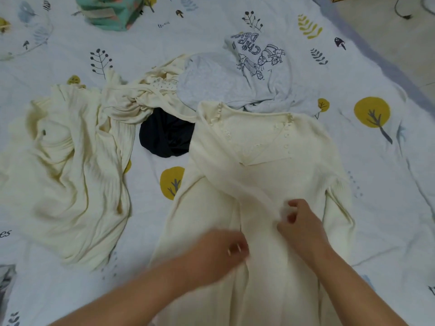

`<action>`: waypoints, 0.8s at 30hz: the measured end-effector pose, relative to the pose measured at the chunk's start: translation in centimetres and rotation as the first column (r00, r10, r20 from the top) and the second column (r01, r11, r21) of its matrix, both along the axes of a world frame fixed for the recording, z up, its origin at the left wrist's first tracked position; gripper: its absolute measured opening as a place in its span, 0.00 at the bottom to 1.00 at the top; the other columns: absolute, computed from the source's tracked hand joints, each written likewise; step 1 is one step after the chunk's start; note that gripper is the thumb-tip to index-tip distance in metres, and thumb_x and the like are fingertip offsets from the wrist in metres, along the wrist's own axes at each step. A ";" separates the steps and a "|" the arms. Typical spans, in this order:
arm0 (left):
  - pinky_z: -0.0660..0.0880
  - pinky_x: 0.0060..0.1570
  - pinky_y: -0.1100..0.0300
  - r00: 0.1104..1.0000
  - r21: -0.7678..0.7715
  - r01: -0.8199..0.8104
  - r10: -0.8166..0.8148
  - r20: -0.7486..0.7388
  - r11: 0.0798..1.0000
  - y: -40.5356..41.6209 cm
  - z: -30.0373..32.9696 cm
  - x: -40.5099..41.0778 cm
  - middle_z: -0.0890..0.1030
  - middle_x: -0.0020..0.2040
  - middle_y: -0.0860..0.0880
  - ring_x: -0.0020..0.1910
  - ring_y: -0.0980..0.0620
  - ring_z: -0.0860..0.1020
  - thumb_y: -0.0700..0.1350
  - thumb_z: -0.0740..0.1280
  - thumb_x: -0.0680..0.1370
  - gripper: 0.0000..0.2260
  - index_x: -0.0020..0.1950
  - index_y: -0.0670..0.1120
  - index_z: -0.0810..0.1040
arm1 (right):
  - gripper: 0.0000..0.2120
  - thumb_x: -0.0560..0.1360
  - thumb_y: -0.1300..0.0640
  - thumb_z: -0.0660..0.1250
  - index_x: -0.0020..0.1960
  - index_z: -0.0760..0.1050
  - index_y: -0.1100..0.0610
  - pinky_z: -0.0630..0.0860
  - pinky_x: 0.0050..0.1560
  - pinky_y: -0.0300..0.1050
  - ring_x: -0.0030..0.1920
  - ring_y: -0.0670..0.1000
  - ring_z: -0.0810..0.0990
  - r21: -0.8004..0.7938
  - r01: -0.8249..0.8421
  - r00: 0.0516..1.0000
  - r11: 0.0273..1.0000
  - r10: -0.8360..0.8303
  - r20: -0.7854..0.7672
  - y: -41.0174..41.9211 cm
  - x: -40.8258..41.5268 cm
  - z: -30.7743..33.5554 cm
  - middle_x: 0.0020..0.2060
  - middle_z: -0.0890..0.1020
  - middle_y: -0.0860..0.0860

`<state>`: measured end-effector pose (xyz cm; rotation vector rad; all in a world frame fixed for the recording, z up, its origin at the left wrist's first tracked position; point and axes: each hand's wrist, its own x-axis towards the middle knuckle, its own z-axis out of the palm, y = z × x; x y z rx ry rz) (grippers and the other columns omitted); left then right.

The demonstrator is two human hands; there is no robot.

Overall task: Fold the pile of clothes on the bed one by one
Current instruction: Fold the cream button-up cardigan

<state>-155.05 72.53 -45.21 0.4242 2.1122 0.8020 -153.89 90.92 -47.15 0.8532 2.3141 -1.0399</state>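
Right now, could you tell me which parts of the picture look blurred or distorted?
Head view: left hand is motion-blurred; right hand, pinching the cream top's sleeve, is sharper; wide-angle lens bends the bed edges; lighting soft, no glare.

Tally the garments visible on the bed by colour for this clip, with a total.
Cream: 3 – the sweater being folded, a ribbed garment, a crumpled top
Pale grey-blue: 1 – printed cartoon top
Dark navy or black: 1 – bunched item
Teal patterned: 1 – fabric at the far edge, partly cut off
Total: 6
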 end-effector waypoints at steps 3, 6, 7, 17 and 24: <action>0.68 0.43 0.58 0.832 -0.065 -0.400 0.333 -0.444 0.914 -0.5 -2.1 -5.8 0.77 0.40 0.49 0.43 0.47 0.77 0.41 0.61 0.78 0.06 0.48 0.42 0.77 | 0.26 0.74 0.54 0.66 0.69 0.60 0.54 0.67 0.44 0.40 0.46 0.50 0.74 0.060 -0.142 0.986 0.988 0.136 0.098 -0.2 1.3 -0.4 0.48 0.76 0.49; 0.68 0.45 0.56 0.651 -0.038 -0.525 0.372 -0.662 0.850 -1.2 -3.3 -11.5 0.74 0.53 0.41 0.49 0.42 0.74 0.37 0.60 0.77 0.12 0.59 0.42 0.74 | 0.19 0.75 0.52 0.64 0.63 0.62 0.53 0.68 0.41 0.41 0.42 0.48 0.74 0.105 -0.223 0.966 0.969 0.205 0.158 -0.3 2.4 -0.9 0.42 0.74 0.46; 0.67 0.46 0.56 0.644 -0.051 -0.498 0.329 -0.691 0.866 -1.0 -3.6 -13.0 0.72 0.56 0.40 0.52 0.42 0.73 0.37 0.60 0.77 0.15 0.63 0.43 0.72 | 0.16 0.75 0.51 0.64 0.59 0.64 0.53 0.67 0.42 0.40 0.42 0.48 0.73 0.106 -0.219 0.964 0.970 0.198 0.176 -0.3 2.6 -1.0 0.42 0.72 0.45; 0.62 0.60 0.44 0.677 -0.568 -0.218 -0.296 -0.674 0.794 -4.0 -1.5 -23.4 0.68 0.60 0.37 0.62 0.36 0.64 0.45 0.61 0.79 0.14 0.62 0.45 0.76 | 0.08 0.78 0.60 0.55 0.48 0.65 0.46 0.73 0.48 0.46 0.44 0.50 0.77 -0.100 -0.047 0.999 0.994 0.047 -0.008 -1.5 3.8 -1.9 0.43 0.78 0.48; 0.69 0.54 0.48 0.852 -0.379 -0.469 0.294 -0.434 0.798 -4.6 -2.5 -23.9 0.72 0.62 0.37 0.58 0.37 0.72 0.46 0.64 0.78 0.26 0.72 0.44 0.57 | 0.09 0.78 0.55 0.60 0.54 0.64 0.44 0.72 0.46 0.43 0.45 0.47 0.76 -0.111 -0.039 0.999 0.993 0.039 -0.003 -2.3 3.7 -2.3 0.45 0.77 0.44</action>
